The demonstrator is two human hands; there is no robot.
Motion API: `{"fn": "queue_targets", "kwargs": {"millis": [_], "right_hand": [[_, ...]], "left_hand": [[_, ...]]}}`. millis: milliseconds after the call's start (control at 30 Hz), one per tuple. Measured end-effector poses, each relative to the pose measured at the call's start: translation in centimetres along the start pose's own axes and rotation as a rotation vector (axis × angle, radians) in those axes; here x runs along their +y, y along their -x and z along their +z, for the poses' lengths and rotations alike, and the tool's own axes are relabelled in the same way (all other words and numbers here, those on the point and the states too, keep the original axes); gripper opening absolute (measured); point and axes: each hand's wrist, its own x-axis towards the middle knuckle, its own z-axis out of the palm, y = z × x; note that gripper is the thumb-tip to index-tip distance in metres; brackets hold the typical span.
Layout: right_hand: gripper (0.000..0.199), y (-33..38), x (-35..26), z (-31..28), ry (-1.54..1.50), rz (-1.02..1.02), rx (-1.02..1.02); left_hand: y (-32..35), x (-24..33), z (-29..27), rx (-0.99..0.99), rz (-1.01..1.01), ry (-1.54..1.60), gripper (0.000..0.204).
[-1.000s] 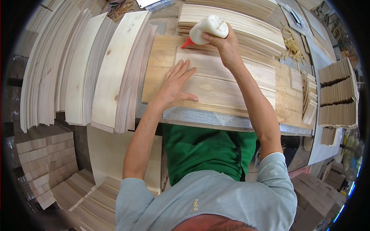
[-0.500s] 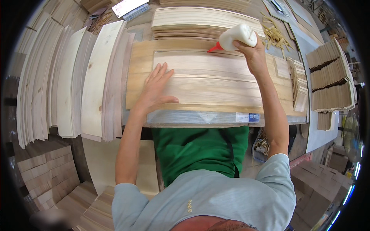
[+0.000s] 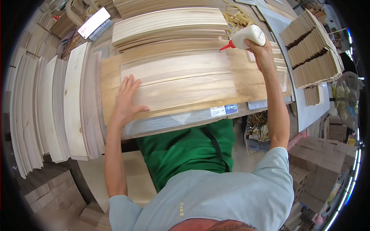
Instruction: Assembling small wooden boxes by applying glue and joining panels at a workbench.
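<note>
My left hand (image 3: 125, 101) lies flat at centre left, fingers spread and grasping nothing, pressed on the left end of the pale wood panels (image 3: 181, 82) (two narrow boards side by side) on the broader board (image 3: 250, 82) mid-frame. Farther up, at upper right, my right hand (image 3: 262, 54) is clenched round the white glue bottle (image 3: 248, 36), its red nozzle (image 3: 227, 46) tilted down-left over the panels' far right corner. Beyond, stacked slats (image 3: 169, 23) fill the top.

A woodworking shop: stacked wooden boards (image 3: 169, 23) crowd the workbench (image 3: 173, 119)
</note>
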Motion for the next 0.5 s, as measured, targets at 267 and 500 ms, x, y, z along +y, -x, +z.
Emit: {"fn": "queue_targets", "kwargs": {"millis": [267, 500], "right_hand": [[0.040, 0.7, -0.9, -1.2, -0.023, -0.033, 0.055], [0.035, 5.8, -3.5, 6.2, -0.340, 0.026, -0.076]], "left_hand": [[0.5, -0.5, -0.1, 0.056, 0.028, -0.026, 0.095], [1.2, -1.5, -2.3, 0.132, -0.062, 0.166, 0.096]]}}
